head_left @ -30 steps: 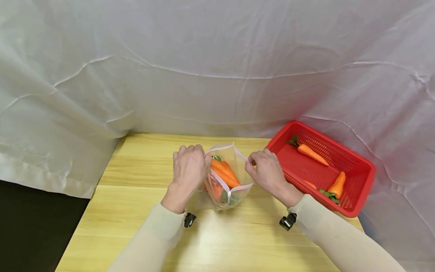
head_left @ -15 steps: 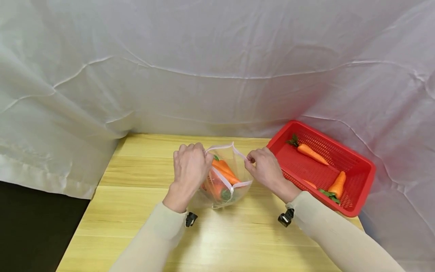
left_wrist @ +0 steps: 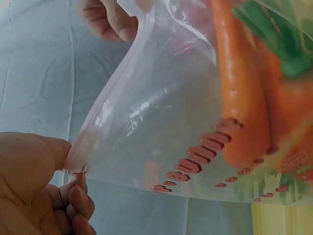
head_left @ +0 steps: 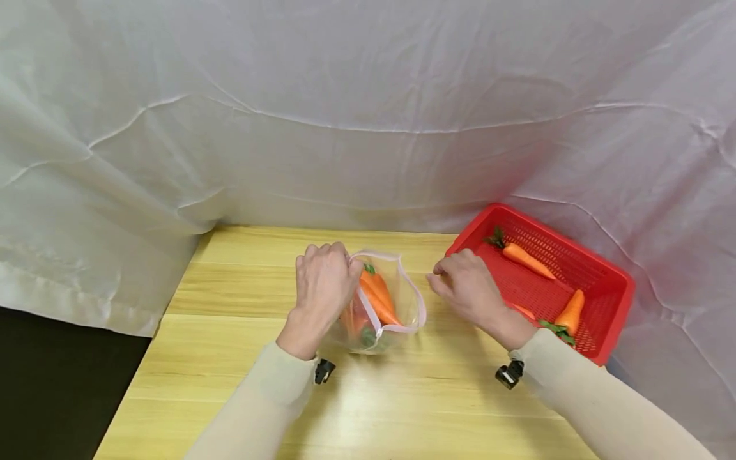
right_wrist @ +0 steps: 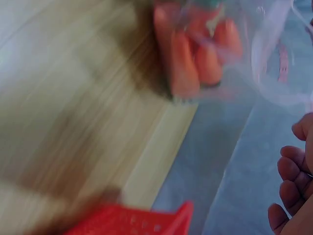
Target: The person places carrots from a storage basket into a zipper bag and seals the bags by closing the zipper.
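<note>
Over the table (head_left: 230,358), our left hand (head_left: 324,284) pinches a clear bag (left_wrist: 156,122) of carrots (head_left: 378,298); our right hand (head_left: 468,287), fingers relaxed, hangs near the red basket (head_left: 566,255).

Left grip (head_left: 326,281) pinches the left edge of the bag (head_left: 407,289)! Right grip (head_left: 471,291) hangs loose, right of it, fingers (right_wrist: 288,169) half-curled, forearms (head_left: 253,399) slanting from its near side.
</note>
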Demonstrator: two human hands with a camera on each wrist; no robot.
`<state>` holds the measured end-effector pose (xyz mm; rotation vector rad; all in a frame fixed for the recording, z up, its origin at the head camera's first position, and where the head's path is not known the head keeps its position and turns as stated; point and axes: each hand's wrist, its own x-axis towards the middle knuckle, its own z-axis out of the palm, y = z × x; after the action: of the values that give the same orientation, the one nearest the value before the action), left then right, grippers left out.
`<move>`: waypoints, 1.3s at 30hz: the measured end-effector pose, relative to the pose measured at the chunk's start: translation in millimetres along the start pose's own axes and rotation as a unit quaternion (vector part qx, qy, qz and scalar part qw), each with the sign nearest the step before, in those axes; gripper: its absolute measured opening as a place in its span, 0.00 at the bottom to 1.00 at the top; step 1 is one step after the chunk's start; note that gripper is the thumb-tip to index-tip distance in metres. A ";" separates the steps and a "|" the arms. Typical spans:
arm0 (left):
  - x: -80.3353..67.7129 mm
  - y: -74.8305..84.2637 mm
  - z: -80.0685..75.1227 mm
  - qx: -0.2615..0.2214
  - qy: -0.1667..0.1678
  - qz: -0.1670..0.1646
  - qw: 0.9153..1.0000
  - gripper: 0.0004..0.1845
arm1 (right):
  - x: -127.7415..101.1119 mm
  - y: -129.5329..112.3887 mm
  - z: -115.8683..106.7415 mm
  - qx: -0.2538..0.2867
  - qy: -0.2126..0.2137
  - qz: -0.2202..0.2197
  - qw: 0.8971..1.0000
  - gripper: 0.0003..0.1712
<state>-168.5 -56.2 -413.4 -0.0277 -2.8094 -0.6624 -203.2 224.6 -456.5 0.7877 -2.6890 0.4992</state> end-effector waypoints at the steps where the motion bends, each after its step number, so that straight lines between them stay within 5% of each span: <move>1: -0.1 -0.2 0.0 0.001 0.000 -0.001 1.000 0.12 | -0.7 6.6 -3.6 -0.008 0.007 -0.006 1.000 0.11; 10: -0.5 -6.4 -0.7 -0.015 0.002 -0.022 1.000 0.14 | -6.0 90.1 -35.3 -0.103 0.034 0.013 0.994 0.10; 19: 0.7 -11.7 -2.8 -0.036 0.021 -0.056 0.998 0.14 | -22.1 179.4 -45.9 -0.168 -0.026 0.098 0.981 0.11; 32: -6.5 -12.4 -3.9 -0.019 0.025 -0.041 0.999 0.13 | -47.4 236.9 -30.1 -0.191 -0.131 0.131 0.964 0.20; 39: -10.8 -13.2 -5.9 -0.014 0.026 -0.037 0.999 0.13 | -59.5 248.5 -18.8 -0.185 -0.171 0.139 0.958 0.25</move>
<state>-157.7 -70.2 -416.8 0.0881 -2.7622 -0.7100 -291.7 455.9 -522.3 0.4216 -3.0954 -0.1019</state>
